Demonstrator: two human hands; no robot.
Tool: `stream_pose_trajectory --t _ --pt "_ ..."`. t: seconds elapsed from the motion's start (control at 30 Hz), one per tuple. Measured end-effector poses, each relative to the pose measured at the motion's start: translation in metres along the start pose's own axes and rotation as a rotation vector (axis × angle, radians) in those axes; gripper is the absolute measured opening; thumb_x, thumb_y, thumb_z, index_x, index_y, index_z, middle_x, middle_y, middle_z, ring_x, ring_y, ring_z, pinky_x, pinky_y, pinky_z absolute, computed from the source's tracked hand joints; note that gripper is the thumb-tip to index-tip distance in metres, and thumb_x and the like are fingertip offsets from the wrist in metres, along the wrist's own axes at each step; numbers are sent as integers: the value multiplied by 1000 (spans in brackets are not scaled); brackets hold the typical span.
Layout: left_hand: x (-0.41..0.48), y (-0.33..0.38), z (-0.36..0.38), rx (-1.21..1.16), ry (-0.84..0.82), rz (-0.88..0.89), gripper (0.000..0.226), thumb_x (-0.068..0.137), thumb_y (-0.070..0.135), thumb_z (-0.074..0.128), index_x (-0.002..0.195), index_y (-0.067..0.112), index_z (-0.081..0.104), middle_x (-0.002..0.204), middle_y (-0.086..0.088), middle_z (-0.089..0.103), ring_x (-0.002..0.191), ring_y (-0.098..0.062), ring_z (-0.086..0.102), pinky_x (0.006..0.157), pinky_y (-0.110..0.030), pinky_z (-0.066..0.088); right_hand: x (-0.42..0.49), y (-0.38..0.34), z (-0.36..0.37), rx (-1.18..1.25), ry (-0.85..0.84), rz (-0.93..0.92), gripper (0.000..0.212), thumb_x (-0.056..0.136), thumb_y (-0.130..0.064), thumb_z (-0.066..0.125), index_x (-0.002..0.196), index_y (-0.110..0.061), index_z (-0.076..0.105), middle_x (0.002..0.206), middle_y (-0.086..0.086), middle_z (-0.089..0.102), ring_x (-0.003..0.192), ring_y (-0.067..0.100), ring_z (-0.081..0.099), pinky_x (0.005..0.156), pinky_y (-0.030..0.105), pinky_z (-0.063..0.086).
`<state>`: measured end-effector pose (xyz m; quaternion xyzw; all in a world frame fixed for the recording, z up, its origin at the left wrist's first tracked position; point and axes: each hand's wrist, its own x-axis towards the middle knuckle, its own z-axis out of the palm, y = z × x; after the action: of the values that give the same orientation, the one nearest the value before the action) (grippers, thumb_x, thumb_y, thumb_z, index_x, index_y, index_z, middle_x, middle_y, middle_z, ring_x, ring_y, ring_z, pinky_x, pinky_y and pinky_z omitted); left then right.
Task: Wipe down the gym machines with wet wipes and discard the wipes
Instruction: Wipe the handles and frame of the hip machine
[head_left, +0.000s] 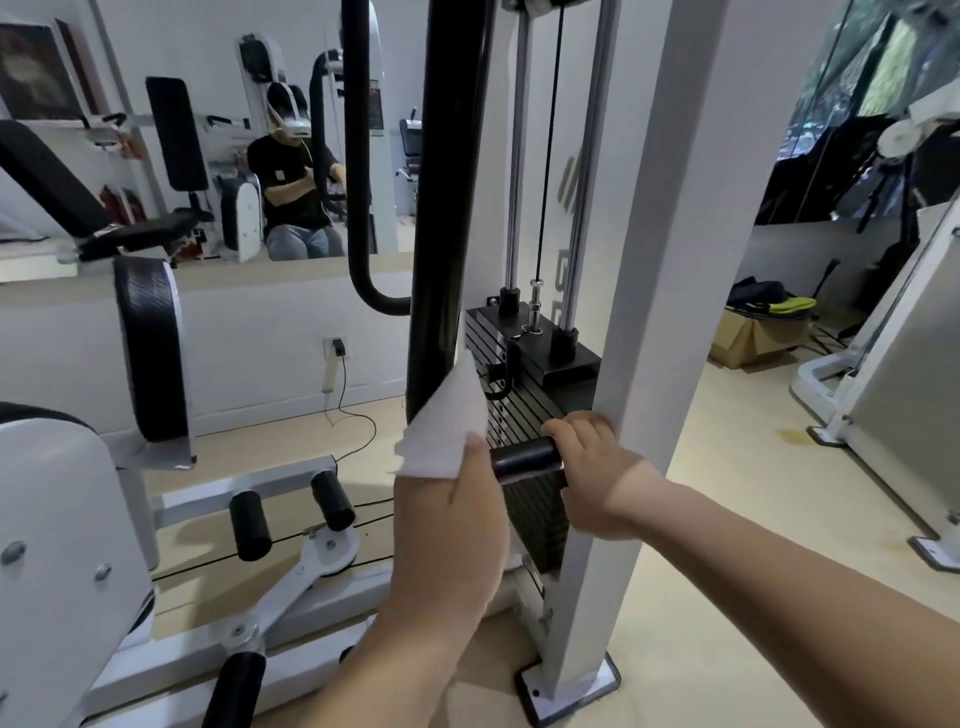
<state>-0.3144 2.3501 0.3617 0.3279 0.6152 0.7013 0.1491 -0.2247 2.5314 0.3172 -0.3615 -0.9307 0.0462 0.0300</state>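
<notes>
A white wet wipe (445, 423) is pinched in my left hand (449, 525) and pressed against the lower part of a black upright bar (444, 208) of the weight machine. My right hand (592, 473) grips a short black handle (524, 458) that sticks out in front of the black weight stack (530, 415). The two hands sit close together, the handle between them. The white frame post (623, 364) stands right behind my right hand.
A white machine with black foam rollers (249, 525) and a black pad (150, 348) fills the left. A mirror (208, 130) on the wall behind shows a seated person. A cable (348, 405) trails on the floor from a wall socket. A cardboard box (748, 338) and another white machine (893, 374) stand on the right.
</notes>
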Motion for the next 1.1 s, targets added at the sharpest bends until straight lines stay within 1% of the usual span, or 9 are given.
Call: stream_pose_trajectory --t 0.07,0.1,0.2,0.3,0.47,0.67,0.83,0.97,1.1 --pt "17 2 2 510 -13 544 22 96 15 39 90 7 58 77 7 61 71 -4 62 74 -2 44 -11 1 -8 -34 135 -114 71 87 -15 59 153 -15 33 153 8 36 141 29 33 106 45 50" --pt "23 -4 7 807 -120 705 34 91 17 42 115 2 61 112 -6 67 108 -15 64 100 -14 45 -18 4 -10 -59 317 -193 60 85 -14 57 144 -10 46 143 12 46 130 34 45 93 49 55" --pt "38 -45 28 1302 -494 486 77 92 26 50 159 10 17 164 -12 22 150 -30 20 125 -46 15 -40 15 4 26 884 -55 39 87 -25 57 121 -9 50 118 15 51 106 35 49 88 45 52" --pt "31 -68 50 1524 -489 457 80 89 35 48 155 6 13 144 -15 38 126 -36 38 116 -52 22 -36 28 7 375 772 407 94 85 -54 73 151 -11 22 148 11 26 137 33 28 116 50 31" --pt "60 -62 82 1478 -442 417 37 94 37 41 124 17 47 111 -4 58 96 -27 57 80 -44 41 12 44 -6 1027 598 584 130 65 -61 89 156 -30 2 158 1 20 147 31 23 121 54 29" --pt "100 -35 107 1415 -773 182 40 101 28 29 125 13 58 106 -7 59 98 -33 59 82 -44 49 24 46 9 997 673 575 127 58 -58 85 152 -28 6 145 -2 24 140 23 26 119 50 32" --pt "59 -59 87 1416 -566 377 61 93 29 46 151 20 30 126 -7 53 113 -31 53 93 -45 40 22 47 11 1002 690 537 116 71 -49 88 150 -36 3 147 -4 21 141 24 25 121 52 30" --pt "32 -77 51 1510 -560 590 90 92 34 49 160 17 -7 155 -17 15 135 -40 23 118 -52 14 24 49 14 993 695 526 114 65 -58 81 146 -42 3 148 -4 19 142 26 25 119 54 31" --pt "41 -82 62 1609 -525 611 92 91 38 48 159 15 -9 147 -19 24 123 -40 33 105 -55 23 26 49 15 972 711 539 113 68 -55 83 145 -41 2 149 -4 18 143 26 24 120 54 29"
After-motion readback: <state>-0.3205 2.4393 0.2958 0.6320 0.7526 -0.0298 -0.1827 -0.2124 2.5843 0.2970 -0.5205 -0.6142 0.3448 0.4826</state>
